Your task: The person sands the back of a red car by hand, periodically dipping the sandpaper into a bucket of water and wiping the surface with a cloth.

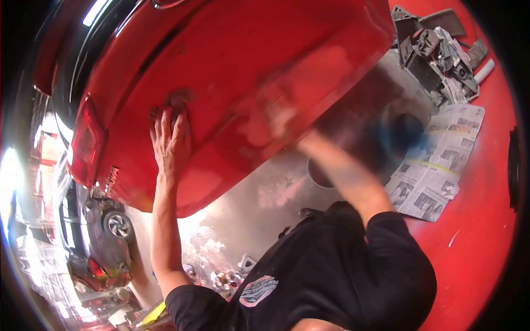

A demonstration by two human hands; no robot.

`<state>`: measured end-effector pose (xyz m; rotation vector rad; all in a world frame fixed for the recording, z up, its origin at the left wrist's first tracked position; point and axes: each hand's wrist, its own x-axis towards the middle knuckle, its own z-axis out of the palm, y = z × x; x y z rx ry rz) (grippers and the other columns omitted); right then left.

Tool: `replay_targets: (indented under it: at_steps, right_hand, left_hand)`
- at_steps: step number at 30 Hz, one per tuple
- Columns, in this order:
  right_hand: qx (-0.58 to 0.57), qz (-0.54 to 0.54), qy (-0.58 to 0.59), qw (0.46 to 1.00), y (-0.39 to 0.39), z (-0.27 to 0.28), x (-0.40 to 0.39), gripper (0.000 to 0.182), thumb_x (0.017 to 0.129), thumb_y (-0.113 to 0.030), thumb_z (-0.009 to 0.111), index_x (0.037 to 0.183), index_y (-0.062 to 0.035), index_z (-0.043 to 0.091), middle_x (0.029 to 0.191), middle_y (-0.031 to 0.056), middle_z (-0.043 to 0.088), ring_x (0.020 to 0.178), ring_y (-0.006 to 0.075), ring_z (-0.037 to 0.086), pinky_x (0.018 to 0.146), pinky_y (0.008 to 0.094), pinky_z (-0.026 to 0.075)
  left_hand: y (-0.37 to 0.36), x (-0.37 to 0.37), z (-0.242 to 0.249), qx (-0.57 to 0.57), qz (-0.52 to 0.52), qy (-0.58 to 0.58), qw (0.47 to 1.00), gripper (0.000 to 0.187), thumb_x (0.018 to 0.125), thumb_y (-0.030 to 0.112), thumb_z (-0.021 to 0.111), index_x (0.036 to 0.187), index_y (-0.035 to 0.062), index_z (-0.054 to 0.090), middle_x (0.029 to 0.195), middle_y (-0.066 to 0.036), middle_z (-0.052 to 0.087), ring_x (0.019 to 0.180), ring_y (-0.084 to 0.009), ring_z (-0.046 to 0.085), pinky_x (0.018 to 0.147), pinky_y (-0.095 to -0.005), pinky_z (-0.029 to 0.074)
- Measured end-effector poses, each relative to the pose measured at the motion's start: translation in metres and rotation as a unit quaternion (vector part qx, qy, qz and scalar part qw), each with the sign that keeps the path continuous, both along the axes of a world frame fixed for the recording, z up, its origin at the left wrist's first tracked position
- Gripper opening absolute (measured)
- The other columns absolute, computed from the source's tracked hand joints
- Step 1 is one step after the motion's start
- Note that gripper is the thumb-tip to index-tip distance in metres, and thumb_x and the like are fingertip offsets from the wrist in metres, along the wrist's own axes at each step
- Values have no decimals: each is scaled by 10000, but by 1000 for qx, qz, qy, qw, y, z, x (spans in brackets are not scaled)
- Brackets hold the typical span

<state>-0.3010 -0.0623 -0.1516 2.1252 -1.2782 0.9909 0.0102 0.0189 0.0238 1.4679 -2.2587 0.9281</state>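
A large red car panel slants across the upper view, with a tail light and lettering at its left side. My left hand lies on the panel with fingers stretched out and a little apart, holding nothing that shows. My right hand is at the panel's lower part, over a dull, paler patch in the paint. Motion smears this hand, so its fingers and anything in them cannot be made out.
Newspaper sheets lie on a red surface at the right. A pile of dark parts is at the upper right. Another car stands at the left. Several small containers are on the floor below.
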Motion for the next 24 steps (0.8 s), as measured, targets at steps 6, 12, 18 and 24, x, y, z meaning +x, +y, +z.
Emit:
replay_targets:
  at_steps: [6, 12, 18, 24]
  right_hand:
    - [23, 45, -388, 920, -90, -9, -39, 567, 1058, -216, 503, 1577, 8, 458, 1683, 235, 391, 1555, 371, 400, 1079, 375, 474]
    - [144, 275, -349, 884, 60, 53, 56, 535, 1006, -161, 641, 1507, 12, 564, 1615, 248, 482, 1536, 413, 416, 1246, 541, 354]
    - [335, 454, -614, 552, 37, 148, 11, 382, 1141, -224, 507, 1381, 41, 641, 1311, 136, 725, 1187, 245, 709, 1039, 400, 571]
    - [507, 502, -587, 382, 15, 144, 39, 333, 1125, -322, 554, 1274, -55, 686, 1213, 76, 741, 1109, 204, 730, 952, 436, 636]
  left_hand:
    - [10, -2, 1, -27, -7, 12, 1000, 388, 900, 176, 745, 1284, 133, 703, 1451, -190, 550, 1392, -441, 507, 1170, -628, 402]
    - [0, -11, -24, -58, -3, 121, 991, 440, 958, 253, 724, 1388, 176, 676, 1459, -170, 557, 1402, -410, 478, 1206, -629, 310]
    - [-14, -80, -30, 3, -122, 410, 904, 454, 1038, 338, 637, 1434, 116, 646, 1441, -196, 594, 1414, -401, 480, 1275, -599, 154]
    - [-17, -96, -27, -81, -80, 464, 879, 385, 1001, 318, 727, 1249, 26, 688, 1210, -146, 697, 1248, -339, 605, 1237, -555, 287]
